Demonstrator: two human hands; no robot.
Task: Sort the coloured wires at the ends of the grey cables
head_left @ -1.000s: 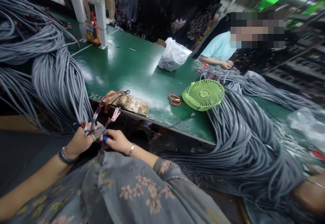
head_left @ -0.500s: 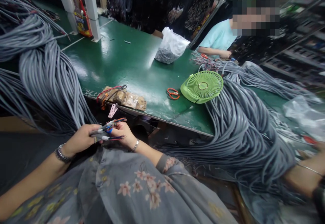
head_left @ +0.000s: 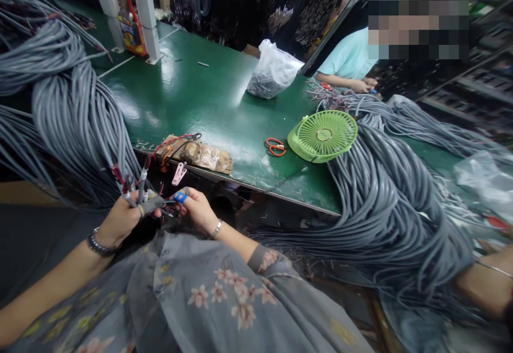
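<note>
My left hand [head_left: 122,219], with grey wrapping on a finger, is closed around several grey cables [head_left: 141,187]. Their stripped ends, with red and dark thin wires, fan upward from the fist. Other thin wires [head_left: 167,203] stick out to the right, between my two hands. My right hand [head_left: 199,213] pinches at the tips of these wires; a blue band [head_left: 180,197] shows at its fingertips. Just above, a pink clip [head_left: 179,173] hangs at the table edge. A large bundle of grey cables [head_left: 80,112] drapes over the table to the left of my hands.
On the green table [head_left: 192,99] are a taped cardboard piece [head_left: 210,158], orange-handled scissors [head_left: 276,147], a green fan [head_left: 324,135] and a plastic bag [head_left: 272,70]. Another cable bundle [head_left: 385,198] hangs at right. One co-worker [head_left: 347,59] sits across; another person's arm [head_left: 487,283] reaches in at right.
Cable ends that pointed right across my hands now mostly stand up from my left fist. My right fingers have shifted slightly, to thin wires beside it.
</note>
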